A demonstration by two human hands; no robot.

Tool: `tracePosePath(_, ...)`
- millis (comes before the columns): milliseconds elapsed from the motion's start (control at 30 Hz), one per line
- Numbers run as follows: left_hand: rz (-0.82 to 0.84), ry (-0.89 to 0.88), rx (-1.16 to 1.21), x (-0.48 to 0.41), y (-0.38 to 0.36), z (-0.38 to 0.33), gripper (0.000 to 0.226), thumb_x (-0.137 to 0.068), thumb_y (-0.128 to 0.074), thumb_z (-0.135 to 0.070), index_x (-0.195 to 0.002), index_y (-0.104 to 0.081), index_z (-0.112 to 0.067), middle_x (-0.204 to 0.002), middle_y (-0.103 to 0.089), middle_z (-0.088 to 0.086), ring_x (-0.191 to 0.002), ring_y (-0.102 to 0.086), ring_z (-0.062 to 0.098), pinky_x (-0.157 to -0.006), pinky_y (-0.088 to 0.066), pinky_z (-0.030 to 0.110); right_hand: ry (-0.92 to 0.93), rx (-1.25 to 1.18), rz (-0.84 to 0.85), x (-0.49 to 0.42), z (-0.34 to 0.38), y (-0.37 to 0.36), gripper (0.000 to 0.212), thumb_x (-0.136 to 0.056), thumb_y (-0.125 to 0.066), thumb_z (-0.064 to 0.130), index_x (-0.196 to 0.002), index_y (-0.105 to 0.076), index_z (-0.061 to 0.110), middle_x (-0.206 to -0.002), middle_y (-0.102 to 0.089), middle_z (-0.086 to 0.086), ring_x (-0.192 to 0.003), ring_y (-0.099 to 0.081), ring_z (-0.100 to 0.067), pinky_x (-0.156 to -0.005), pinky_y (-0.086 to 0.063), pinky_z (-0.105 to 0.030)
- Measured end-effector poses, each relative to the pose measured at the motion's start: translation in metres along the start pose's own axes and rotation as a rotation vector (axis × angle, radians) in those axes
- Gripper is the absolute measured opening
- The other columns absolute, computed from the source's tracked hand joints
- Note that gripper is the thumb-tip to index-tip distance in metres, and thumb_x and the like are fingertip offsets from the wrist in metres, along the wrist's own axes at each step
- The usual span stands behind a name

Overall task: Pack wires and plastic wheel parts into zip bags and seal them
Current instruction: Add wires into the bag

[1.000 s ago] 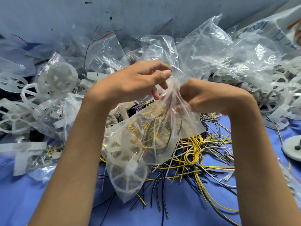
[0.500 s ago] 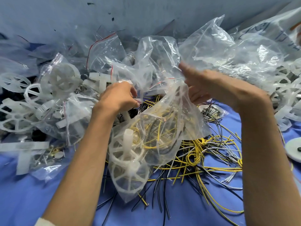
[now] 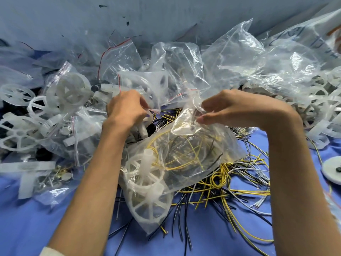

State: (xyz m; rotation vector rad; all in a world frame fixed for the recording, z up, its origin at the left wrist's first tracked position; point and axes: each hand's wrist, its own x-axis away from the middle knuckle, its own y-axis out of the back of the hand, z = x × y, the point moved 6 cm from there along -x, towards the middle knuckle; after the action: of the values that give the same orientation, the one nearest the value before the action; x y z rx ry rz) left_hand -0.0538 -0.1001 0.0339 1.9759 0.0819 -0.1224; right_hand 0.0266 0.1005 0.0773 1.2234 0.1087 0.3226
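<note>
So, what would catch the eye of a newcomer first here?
The clear bag in the middle holds a white wheel and yellow wires; the left hand and right hand pinch it at its top. Under it, loose wires spread over the blue table, and packed bags pile up at the left.

The blue worktop (image 3: 27,218) carries a tangle of yellow, black and white wires (image 3: 230,182) at its middle. Filled zip bags (image 3: 73,130) and loose white wheel parts (image 3: 16,93) crowd its left side. A white disc (image 3: 332,170) lies at the right edge.
</note>
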Motion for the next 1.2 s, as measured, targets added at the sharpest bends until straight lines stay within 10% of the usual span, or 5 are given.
tracePosePath(200,-0.112,0.043,0.032,-0.005,0.006,0.009,0.019,-0.083,-0.069,-0.024,-0.102,-0.071,-0.030,-0.108,-0.069,0.003,-0.102,-0.060,0.026,-0.081,-0.045,0.031,0.005,-0.021,0.118,0.002,-0.004,-0.005,0.039,-0.090,-0.062,0.032,-0.062,-0.061,0.059,-0.054,-0.057,0.031,-0.054,-0.052,0.013,-0.055,-0.034,-0.020)
tracePosePath(333,-0.130,0.062,0.019,-0.005,0.008,0.010,0.021,-0.079,-0.071,-0.023,-0.098,-0.071,-0.031,-0.106,-0.069,0.005,-0.101,-0.060,0.029,-0.075,-0.040,0.030,-0.007,-0.032,0.163,0.002,-0.011,-0.007,0.034,-0.085,-0.066,0.027,-0.071,-0.066,0.058,-0.058,-0.062,0.024,-0.057,-0.054,0.005,-0.052,-0.040,-0.011)
tracePosePath(533,-0.138,0.032,0.067,-0.006,0.008,0.008,0.025,-0.073,-0.071,-0.016,-0.095,-0.072,-0.027,-0.099,-0.071,0.007,-0.098,-0.062,0.027,-0.078,-0.043,0.029,-0.009,-0.048,0.172,0.003,-0.011,-0.008,0.025,-0.084,-0.067,0.030,-0.085,-0.067,0.055,-0.081,-0.070,0.025,-0.087,-0.066,-0.006,-0.083,-0.052,-0.031)
tracePosePath(1200,-0.544,-0.105,0.245,0.003,0.038,-0.002,0.019,-0.078,-0.070,-0.012,-0.097,-0.070,-0.015,-0.109,-0.062,0.010,-0.092,-0.064,0.019,-0.076,-0.038,0.016,-0.038,-0.070,0.146,0.004,-0.012,-0.005,0.013,-0.083,-0.067,0.036,-0.090,-0.071,0.047,-0.082,-0.070,0.025,-0.092,-0.063,0.000,-0.090,-0.048,-0.030)
